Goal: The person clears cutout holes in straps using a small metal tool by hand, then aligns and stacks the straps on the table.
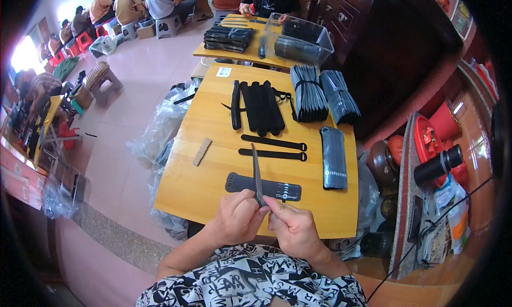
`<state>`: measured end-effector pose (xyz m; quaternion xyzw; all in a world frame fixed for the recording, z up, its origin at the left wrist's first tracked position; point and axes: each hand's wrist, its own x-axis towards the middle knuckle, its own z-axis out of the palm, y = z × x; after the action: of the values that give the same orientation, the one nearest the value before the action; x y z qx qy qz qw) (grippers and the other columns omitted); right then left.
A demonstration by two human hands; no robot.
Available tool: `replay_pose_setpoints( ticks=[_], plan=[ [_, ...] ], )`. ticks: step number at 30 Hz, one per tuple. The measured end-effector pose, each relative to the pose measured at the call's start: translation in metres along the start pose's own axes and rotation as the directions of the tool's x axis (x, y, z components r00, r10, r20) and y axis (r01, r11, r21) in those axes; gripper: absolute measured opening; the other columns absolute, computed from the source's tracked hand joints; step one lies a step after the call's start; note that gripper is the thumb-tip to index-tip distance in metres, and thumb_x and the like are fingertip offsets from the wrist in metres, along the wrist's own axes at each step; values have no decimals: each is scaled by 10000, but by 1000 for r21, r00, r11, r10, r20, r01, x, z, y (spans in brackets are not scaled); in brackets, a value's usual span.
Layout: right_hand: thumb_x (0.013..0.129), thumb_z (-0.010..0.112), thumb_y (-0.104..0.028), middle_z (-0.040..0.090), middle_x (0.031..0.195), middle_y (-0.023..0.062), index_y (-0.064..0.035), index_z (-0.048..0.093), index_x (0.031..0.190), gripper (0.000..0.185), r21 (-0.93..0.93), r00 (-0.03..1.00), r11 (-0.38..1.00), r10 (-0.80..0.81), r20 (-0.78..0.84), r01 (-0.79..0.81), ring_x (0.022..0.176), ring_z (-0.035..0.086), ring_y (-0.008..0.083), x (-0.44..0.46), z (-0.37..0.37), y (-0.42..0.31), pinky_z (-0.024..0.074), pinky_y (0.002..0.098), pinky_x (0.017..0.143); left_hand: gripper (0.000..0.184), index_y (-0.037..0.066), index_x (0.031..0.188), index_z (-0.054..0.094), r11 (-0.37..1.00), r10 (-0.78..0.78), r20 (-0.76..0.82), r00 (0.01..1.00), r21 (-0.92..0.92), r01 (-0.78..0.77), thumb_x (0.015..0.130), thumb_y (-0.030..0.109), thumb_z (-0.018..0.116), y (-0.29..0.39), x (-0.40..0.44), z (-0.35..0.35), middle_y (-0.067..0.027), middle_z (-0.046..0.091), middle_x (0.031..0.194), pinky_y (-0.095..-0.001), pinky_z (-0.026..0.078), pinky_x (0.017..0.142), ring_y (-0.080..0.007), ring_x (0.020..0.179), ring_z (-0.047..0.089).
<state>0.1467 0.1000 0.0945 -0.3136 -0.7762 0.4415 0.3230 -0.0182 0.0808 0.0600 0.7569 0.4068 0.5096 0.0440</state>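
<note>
Both hands meet at the table's near edge around a thin dark grey strip (pixel 256 171), seen edge-on and pointing away from me. My left hand (pixel 238 215) is closed on its near end, and my right hand (pixel 293 221) pinches the same end from the right. Just beyond them a flat grey card with white print (pixel 288 191) lies on the yellow table (pixel 213 120). Two black straps with looped ends (pixel 274 143) lie side by side farther up. Beyond these are several black rolled pieces (pixel 261 108) and a separate black roll (pixel 236 105).
Strapped grey bundles (pixel 309 94) stand at the back right, with a grey stack (pixel 334 158) nearer. A small tan piece (pixel 202 151) lies left. A clear bin (pixel 298 40) sits on the far table. Plastic bags flank the table; people sit in the background.
</note>
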Motion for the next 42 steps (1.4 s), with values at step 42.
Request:
replay_pose_setpoints(
  ticks=[42],
  plan=[
    [777,493,105,561,694,77,26,548,1163,398,202,932,975,11,363,-90,573,517,127,17,-28,-7,439,244,577,149,8,669,459,946,323,69,944,-35,-321,656,-31,601,2,18,-37,-76,415,612,-331,359,406,-216,469,459]
  ],
)
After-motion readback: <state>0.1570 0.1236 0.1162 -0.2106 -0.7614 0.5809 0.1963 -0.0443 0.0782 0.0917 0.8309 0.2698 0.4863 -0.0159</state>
